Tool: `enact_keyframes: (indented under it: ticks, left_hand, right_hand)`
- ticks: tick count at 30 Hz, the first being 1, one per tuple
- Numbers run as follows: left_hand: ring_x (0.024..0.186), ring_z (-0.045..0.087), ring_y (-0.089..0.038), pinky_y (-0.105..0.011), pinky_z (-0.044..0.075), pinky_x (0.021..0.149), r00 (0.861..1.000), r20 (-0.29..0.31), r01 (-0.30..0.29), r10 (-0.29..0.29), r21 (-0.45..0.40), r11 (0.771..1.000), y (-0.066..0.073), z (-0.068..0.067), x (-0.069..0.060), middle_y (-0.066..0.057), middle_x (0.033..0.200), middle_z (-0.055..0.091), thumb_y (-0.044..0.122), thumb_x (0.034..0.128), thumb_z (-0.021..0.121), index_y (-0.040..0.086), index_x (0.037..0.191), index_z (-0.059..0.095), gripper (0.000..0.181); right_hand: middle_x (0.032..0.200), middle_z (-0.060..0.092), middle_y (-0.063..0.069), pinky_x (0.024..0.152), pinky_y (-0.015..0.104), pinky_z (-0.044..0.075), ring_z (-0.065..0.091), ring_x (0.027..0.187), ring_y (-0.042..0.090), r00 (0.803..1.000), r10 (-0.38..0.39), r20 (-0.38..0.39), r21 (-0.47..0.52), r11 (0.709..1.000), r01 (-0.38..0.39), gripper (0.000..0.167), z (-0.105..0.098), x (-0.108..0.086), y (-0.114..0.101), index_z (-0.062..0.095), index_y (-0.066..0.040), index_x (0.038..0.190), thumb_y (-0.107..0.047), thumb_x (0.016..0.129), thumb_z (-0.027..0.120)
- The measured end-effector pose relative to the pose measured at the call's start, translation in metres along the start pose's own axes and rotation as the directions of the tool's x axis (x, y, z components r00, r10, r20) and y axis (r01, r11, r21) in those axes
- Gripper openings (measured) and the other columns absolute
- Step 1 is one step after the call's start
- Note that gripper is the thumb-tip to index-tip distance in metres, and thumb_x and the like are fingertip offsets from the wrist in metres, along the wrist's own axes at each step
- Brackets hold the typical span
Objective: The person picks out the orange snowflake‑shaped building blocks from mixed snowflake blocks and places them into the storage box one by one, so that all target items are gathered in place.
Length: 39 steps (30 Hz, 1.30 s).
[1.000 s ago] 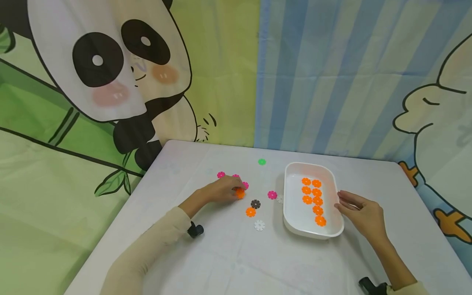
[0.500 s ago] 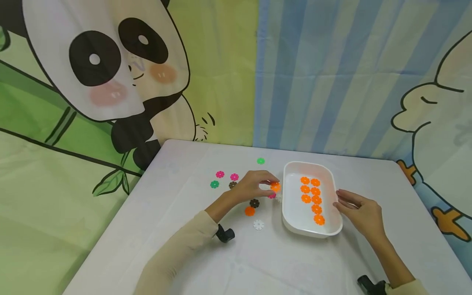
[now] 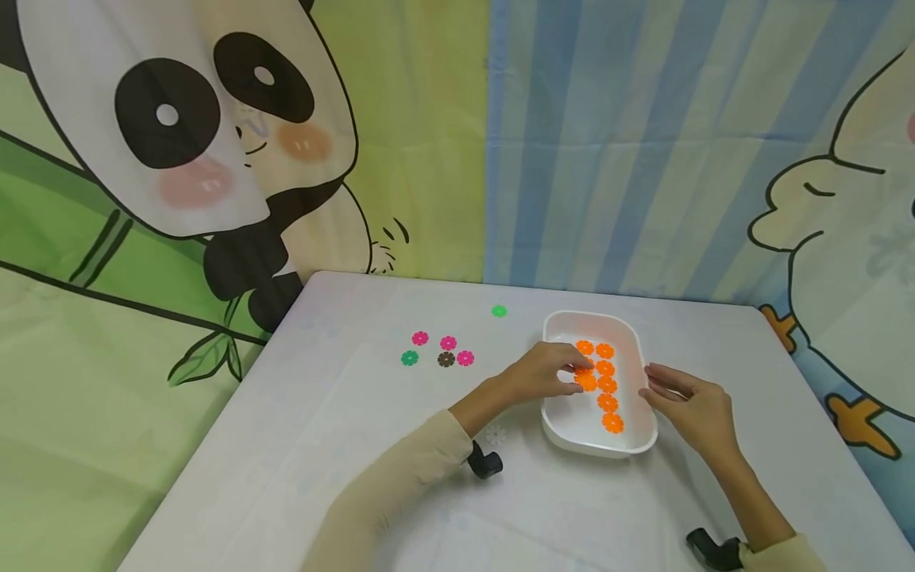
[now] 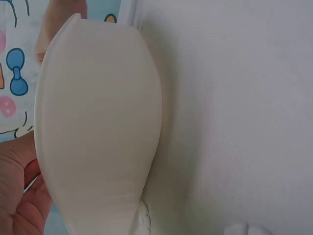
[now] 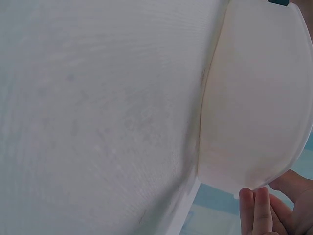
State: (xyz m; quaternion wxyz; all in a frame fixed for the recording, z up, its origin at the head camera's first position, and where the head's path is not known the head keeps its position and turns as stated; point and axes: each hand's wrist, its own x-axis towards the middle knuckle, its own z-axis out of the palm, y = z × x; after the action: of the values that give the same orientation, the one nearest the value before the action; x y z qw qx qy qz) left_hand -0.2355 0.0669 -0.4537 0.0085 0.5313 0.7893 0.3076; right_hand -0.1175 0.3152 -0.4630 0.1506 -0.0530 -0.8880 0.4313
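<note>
My left hand is over the left part of a white plastic tray. Its thumb and fingers pinch an orange notched plastic disc, low above the tray floor. Partly behind the hand, several more orange discs lie in two columns in the tray. My right hand touches the tray's right rim with its fingertips and thumb. In the right wrist view, two straight fingers meet the tray rim. The left wrist view shows the tray's outer wall, with the hand's fingers partly hidden behind it.
Left of the tray lie pink discs, a dark green disc and a brown disc. A bright green disc lies further back. A white disc is beside the left forearm. Printed curtains stand behind the table.
My left hand has picked up an orange disc from among the loose ones and carried it right, over the tray. The right hand has stayed at the tray's rim.
</note>
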Motion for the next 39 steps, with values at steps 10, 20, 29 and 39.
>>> enact_keyframes:
  ticks: [10, 20, 29, 39]
  left_hand:
    - [0.095, 0.057, -0.006, -0.011, 0.038, 0.090, 0.958, 0.286, -0.029, -0.027, 0.191, 0.981, 0.002, 0.017, 0.025, 0.006, 0.107, 0.068, 0.017, 0.0857, 0.076, 0.011, 0.117, 0.071, 0.032]
    - [0.109, 0.056, -0.007, -0.012, 0.038, 0.097, 0.897, 0.432, -0.055, -0.098, 0.328, 0.943, 0.005, 0.025, 0.039, 0.008, 0.116, 0.067, 0.011, 0.0896, 0.071, 0.016, 0.119, 0.071, 0.030]
    - [0.111, 0.057, -0.008, -0.011, 0.039, 0.097, 0.878, 0.473, -0.147, -0.067, 0.400, 0.905, 0.008, 0.026, 0.042, 0.007, 0.119, 0.066, 0.011, 0.0908, 0.069, 0.017, 0.123, 0.069, 0.032]
    - [0.114, 0.056, -0.008, -0.011, 0.037, 0.099, 0.877, 0.476, -0.132, -0.068, 0.373, 0.918, 0.010, 0.023, 0.041, 0.007, 0.121, 0.065, 0.011, 0.0922, 0.068, 0.016, 0.124, 0.068, 0.033]
  right_hand:
    - [0.122, 0.065, 0.018, 0.071, 0.011, 0.050, 0.064, 0.095, -0.006, 1.000, -0.015, 0.001, 0.001, 1.000, 0.015, 0.053, -0.001, 0.001, 0.000, 0.064, 0.001, 0.126, -0.027, 0.083, 0.079]
    - [0.122, 0.064, 0.019, 0.071, 0.012, 0.050, 0.063, 0.093, -0.008, 1.000, 0.005, 0.003, 0.009, 1.000, -0.005, 0.054, 0.000, 0.000, 0.002, 0.063, 0.001, 0.126, -0.027, 0.083, 0.079]
    - [0.121, 0.064, 0.019, 0.071, 0.011, 0.050, 0.062, 0.093, -0.009, 1.000, -0.021, -0.009, 0.022, 1.000, 0.021, 0.052, 0.001, 0.001, 0.001, 0.064, 0.003, 0.125, -0.023, 0.083, 0.079]
    - [0.121, 0.065, 0.019, 0.071, 0.011, 0.050, 0.061, 0.093, -0.010, 1.000, -0.029, -0.006, 0.015, 0.999, 0.029, 0.051, 0.001, 0.001, 0.003, 0.064, 0.002, 0.125, -0.023, 0.083, 0.079]
